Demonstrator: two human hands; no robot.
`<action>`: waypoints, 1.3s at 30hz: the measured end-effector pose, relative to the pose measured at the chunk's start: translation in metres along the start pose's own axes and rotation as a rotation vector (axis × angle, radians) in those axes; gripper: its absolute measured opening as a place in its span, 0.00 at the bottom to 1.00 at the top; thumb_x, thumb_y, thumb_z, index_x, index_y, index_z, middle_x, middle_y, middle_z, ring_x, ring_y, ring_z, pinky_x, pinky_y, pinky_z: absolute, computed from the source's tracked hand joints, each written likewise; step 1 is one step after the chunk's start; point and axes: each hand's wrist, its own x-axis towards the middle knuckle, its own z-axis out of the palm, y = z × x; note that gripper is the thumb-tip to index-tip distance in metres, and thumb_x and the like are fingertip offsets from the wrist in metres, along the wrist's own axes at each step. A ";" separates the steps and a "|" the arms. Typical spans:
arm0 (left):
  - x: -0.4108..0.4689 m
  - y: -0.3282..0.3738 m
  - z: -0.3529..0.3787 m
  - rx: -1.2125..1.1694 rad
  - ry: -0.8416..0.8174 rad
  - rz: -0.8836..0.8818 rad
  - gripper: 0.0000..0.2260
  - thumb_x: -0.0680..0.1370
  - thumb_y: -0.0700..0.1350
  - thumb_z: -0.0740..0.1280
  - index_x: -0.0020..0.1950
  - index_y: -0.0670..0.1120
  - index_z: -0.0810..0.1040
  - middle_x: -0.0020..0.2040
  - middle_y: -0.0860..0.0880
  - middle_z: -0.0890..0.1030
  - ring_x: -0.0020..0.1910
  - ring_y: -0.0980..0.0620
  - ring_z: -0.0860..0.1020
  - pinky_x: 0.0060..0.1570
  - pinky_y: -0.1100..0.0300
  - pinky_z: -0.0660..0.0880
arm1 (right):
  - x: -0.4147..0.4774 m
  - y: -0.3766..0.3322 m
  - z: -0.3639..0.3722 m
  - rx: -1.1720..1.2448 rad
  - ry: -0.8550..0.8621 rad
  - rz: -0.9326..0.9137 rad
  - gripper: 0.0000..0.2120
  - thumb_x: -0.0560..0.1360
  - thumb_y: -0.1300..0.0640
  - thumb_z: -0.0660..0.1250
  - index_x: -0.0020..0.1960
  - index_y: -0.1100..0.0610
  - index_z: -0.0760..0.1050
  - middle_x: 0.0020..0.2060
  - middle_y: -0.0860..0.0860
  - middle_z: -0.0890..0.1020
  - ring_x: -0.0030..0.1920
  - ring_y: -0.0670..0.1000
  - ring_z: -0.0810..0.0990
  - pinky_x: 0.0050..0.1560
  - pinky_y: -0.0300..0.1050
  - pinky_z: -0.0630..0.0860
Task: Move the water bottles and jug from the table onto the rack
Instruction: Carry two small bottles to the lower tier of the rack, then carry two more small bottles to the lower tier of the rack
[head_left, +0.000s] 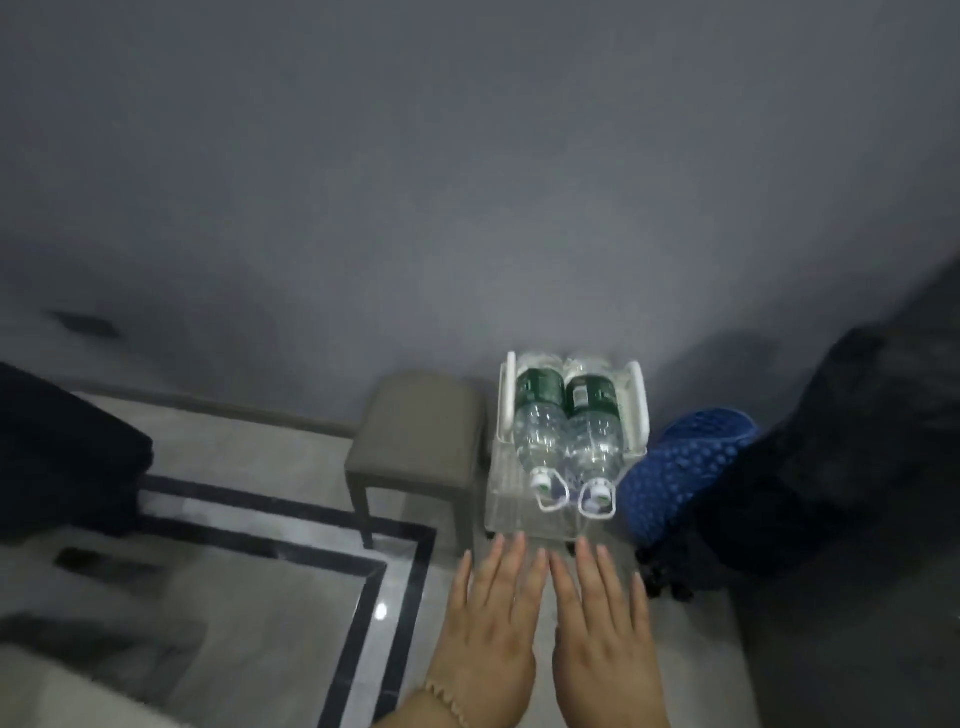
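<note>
while two bottles (543, 415) lie in the rack (506, 405), left grip (488, 623) and right grip (605, 629) spread flat, empty, near it.

My left hand (488, 623) and right hand (602, 629) are cut off past the wrists by the bottom edge, at six o'clock. The print on the green labels of the left bottle (540, 415) and the right bottle (592, 421) is too small to read. Whether anything lies on the clear lower tier of the rack (638, 410), I cannot tell. At three o'clock a dark bulk (831, 467), blurred and cut by the edge, hides part of a blue knobbly thing (680, 467). At nine o'clock another dark shape (62, 457) runs out of view.
</note>
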 end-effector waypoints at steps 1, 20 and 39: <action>-0.002 -0.002 -0.018 -0.007 0.038 -0.015 0.36 0.63 0.41 0.65 0.71 0.44 0.64 0.71 0.45 0.67 0.73 0.46 0.59 0.66 0.46 0.54 | 0.008 -0.008 -0.015 0.028 0.032 -0.018 0.28 0.69 0.59 0.52 0.70 0.59 0.64 0.72 0.58 0.63 0.75 0.56 0.53 0.70 0.59 0.51; -0.263 -0.080 -0.247 0.304 0.419 -0.533 0.39 0.74 0.50 0.65 0.75 0.50 0.40 0.77 0.45 0.46 0.74 0.49 0.37 0.68 0.45 0.34 | -0.042 -0.281 -0.218 0.145 -0.002 -0.559 0.44 0.74 0.45 0.62 0.76 0.57 0.36 0.74 0.59 0.36 0.74 0.59 0.34 0.71 0.62 0.37; -0.679 -0.310 -0.310 0.412 0.269 -0.752 0.40 0.75 0.47 0.65 0.74 0.52 0.37 0.77 0.46 0.43 0.74 0.46 0.41 0.66 0.48 0.33 | -0.273 -0.693 -0.234 0.282 -0.049 -0.724 0.39 0.72 0.57 0.68 0.76 0.59 0.51 0.76 0.60 0.52 0.75 0.60 0.48 0.72 0.61 0.42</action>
